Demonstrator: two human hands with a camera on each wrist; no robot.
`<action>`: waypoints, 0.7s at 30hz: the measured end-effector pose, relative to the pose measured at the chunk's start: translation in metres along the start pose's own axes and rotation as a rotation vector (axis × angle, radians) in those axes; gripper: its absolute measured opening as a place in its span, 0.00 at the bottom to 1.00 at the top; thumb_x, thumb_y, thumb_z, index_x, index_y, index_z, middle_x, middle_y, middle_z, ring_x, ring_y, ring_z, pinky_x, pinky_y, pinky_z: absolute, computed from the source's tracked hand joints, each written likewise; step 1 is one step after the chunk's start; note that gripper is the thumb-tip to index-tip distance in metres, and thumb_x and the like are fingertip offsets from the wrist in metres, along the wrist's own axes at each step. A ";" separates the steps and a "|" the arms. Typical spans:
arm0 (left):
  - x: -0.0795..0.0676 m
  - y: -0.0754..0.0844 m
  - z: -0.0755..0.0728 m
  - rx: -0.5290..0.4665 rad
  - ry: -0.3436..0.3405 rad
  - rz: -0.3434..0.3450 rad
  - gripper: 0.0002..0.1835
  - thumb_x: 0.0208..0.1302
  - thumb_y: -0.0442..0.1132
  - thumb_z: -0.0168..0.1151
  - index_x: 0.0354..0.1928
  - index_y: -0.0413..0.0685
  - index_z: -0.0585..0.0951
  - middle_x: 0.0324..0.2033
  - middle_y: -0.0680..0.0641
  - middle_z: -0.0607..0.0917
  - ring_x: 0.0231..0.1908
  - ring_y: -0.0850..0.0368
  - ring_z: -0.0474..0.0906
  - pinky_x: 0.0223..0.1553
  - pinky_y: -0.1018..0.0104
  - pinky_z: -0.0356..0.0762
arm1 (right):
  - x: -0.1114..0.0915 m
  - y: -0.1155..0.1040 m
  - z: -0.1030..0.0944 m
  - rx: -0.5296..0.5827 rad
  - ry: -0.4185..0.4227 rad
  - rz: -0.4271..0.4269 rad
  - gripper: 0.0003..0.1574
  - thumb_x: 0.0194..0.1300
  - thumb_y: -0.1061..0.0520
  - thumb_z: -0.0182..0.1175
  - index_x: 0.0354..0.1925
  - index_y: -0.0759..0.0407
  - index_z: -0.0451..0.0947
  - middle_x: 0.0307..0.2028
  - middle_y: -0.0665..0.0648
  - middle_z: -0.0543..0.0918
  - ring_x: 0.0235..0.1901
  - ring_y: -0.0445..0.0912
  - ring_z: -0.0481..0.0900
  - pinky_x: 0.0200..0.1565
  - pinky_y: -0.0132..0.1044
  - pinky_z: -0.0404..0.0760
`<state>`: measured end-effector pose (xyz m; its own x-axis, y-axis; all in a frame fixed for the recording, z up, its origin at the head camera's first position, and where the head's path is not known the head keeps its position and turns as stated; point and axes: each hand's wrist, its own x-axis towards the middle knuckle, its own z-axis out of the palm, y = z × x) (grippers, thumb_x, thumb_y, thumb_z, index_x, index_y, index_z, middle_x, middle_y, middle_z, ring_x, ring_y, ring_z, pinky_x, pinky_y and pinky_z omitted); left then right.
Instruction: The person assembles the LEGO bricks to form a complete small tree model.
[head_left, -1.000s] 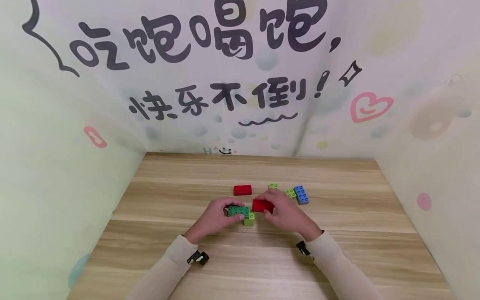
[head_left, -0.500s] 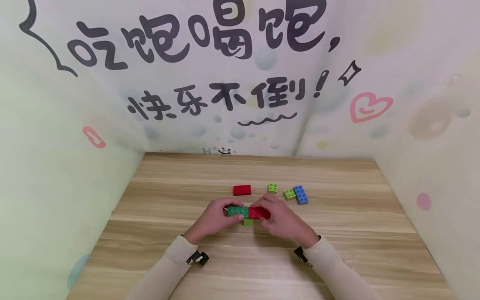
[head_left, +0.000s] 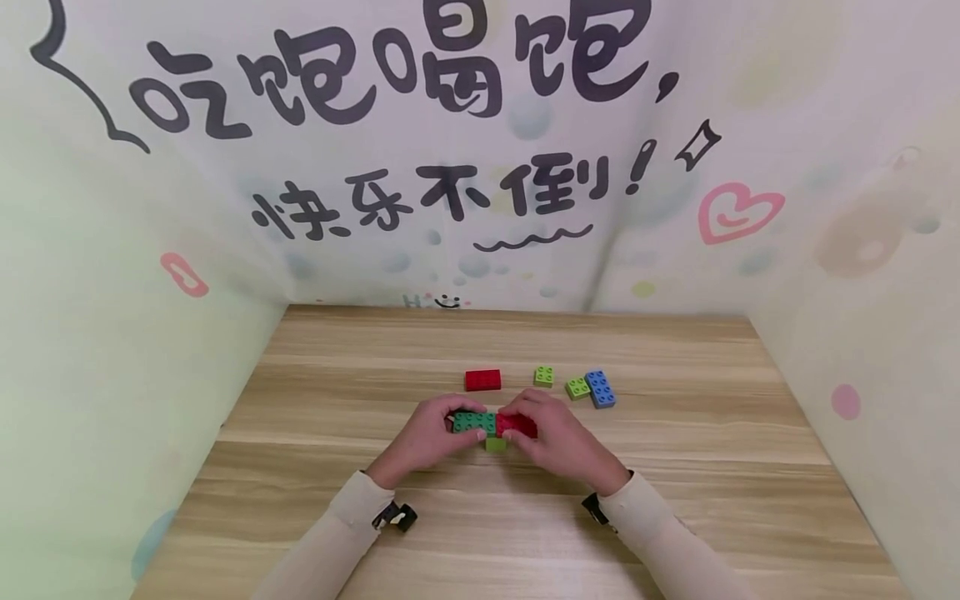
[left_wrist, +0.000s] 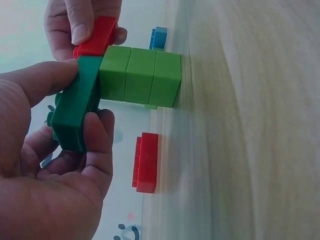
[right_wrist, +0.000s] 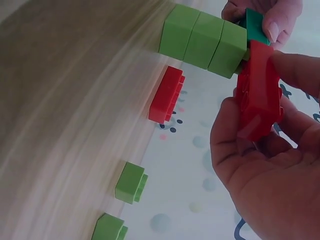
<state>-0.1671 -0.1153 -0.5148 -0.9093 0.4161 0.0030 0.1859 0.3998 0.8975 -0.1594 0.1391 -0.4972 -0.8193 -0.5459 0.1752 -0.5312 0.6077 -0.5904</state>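
A column of three light green bricks (left_wrist: 139,75) stands upright on the wooden table. Across its top, a dark green brick (left_wrist: 75,107) juts out to the left. My left hand (head_left: 422,440) grips this brick, thumb on the near side and fingers on the far side. Meeting its end, a red brick (right_wrist: 260,92) reaches out to the right over the column. My right hand (head_left: 561,440) pinches the red brick between thumb and fingers. Whether the red brick's studs are fully pressed together with the top light green brick, I cannot tell.
Behind the hands lie a loose red brick (head_left: 483,381) and a small light green brick (head_left: 544,377). Further right, another light green brick (head_left: 577,388) sits against a blue brick (head_left: 600,389). Printed walls (head_left: 442,267) border the wooden table (head_left: 480,533) at the back and both sides.
My right hand has brought the red brick left and nearer, from above and behind the column to end against the dark green brick. The left hand stays on the dark green brick.
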 end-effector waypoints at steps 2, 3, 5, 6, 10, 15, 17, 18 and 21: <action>0.000 0.000 0.000 -0.003 0.001 -0.002 0.15 0.65 0.48 0.76 0.54 0.62 0.88 0.58 0.53 0.86 0.49 0.56 0.80 0.46 0.65 0.82 | 0.000 0.000 0.000 -0.004 -0.004 0.001 0.16 0.71 0.52 0.71 0.55 0.53 0.86 0.49 0.45 0.84 0.49 0.37 0.79 0.53 0.37 0.84; 0.000 0.000 0.000 -0.006 0.003 -0.003 0.15 0.65 0.48 0.76 0.53 0.62 0.88 0.58 0.53 0.86 0.49 0.56 0.80 0.47 0.65 0.82 | 0.001 0.000 0.001 -0.007 -0.007 0.001 0.16 0.71 0.52 0.71 0.55 0.53 0.86 0.49 0.45 0.84 0.49 0.38 0.79 0.53 0.37 0.84; 0.000 0.000 0.000 -0.010 0.004 -0.004 0.15 0.65 0.48 0.77 0.53 0.62 0.88 0.57 0.53 0.87 0.48 0.56 0.80 0.46 0.65 0.82 | 0.001 0.000 0.001 -0.017 -0.012 0.000 0.16 0.72 0.52 0.70 0.55 0.54 0.86 0.49 0.46 0.84 0.49 0.38 0.79 0.53 0.37 0.84; 0.000 -0.001 0.000 -0.011 0.004 -0.004 0.15 0.65 0.48 0.77 0.53 0.62 0.88 0.57 0.53 0.87 0.48 0.56 0.80 0.46 0.65 0.82 | 0.001 0.000 0.001 -0.020 -0.014 -0.001 0.16 0.72 0.52 0.70 0.55 0.54 0.86 0.49 0.46 0.84 0.49 0.38 0.79 0.53 0.37 0.84; 0.000 -0.001 0.000 -0.005 0.006 -0.001 0.15 0.65 0.48 0.77 0.53 0.62 0.88 0.56 0.53 0.87 0.47 0.56 0.80 0.44 0.66 0.82 | 0.001 -0.001 0.000 -0.035 -0.021 -0.003 0.16 0.73 0.52 0.69 0.56 0.54 0.86 0.49 0.46 0.84 0.48 0.38 0.79 0.53 0.37 0.84; 0.000 -0.001 0.000 0.007 -0.001 0.003 0.15 0.65 0.48 0.77 0.53 0.62 0.88 0.57 0.53 0.87 0.48 0.57 0.80 0.46 0.65 0.82 | 0.001 -0.001 -0.001 -0.058 -0.020 -0.011 0.16 0.73 0.52 0.69 0.56 0.54 0.86 0.48 0.47 0.84 0.45 0.38 0.78 0.48 0.35 0.83; 0.000 0.000 -0.001 0.007 -0.003 -0.004 0.15 0.65 0.49 0.77 0.53 0.63 0.88 0.57 0.53 0.87 0.48 0.56 0.80 0.46 0.65 0.81 | 0.002 0.000 -0.001 -0.064 -0.019 -0.014 0.17 0.73 0.52 0.69 0.57 0.54 0.86 0.48 0.47 0.84 0.44 0.38 0.78 0.47 0.34 0.83; 0.000 0.000 -0.001 0.006 -0.003 -0.008 0.15 0.65 0.49 0.77 0.53 0.63 0.88 0.57 0.53 0.87 0.48 0.56 0.80 0.46 0.65 0.81 | 0.002 0.000 -0.002 -0.061 -0.020 -0.014 0.16 0.73 0.52 0.69 0.57 0.54 0.86 0.48 0.47 0.84 0.44 0.38 0.78 0.47 0.34 0.83; -0.001 0.001 -0.001 0.008 0.001 -0.016 0.15 0.65 0.49 0.76 0.53 0.63 0.88 0.57 0.53 0.87 0.48 0.55 0.80 0.46 0.64 0.81 | 0.003 0.000 -0.002 -0.051 -0.024 -0.012 0.16 0.73 0.52 0.69 0.56 0.54 0.86 0.47 0.47 0.84 0.44 0.38 0.78 0.46 0.34 0.83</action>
<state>-0.1666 -0.1159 -0.5131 -0.9125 0.4088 -0.0111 0.1742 0.4131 0.8939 -0.1626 0.1387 -0.4955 -0.8075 -0.5668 0.1630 -0.5520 0.6289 -0.5475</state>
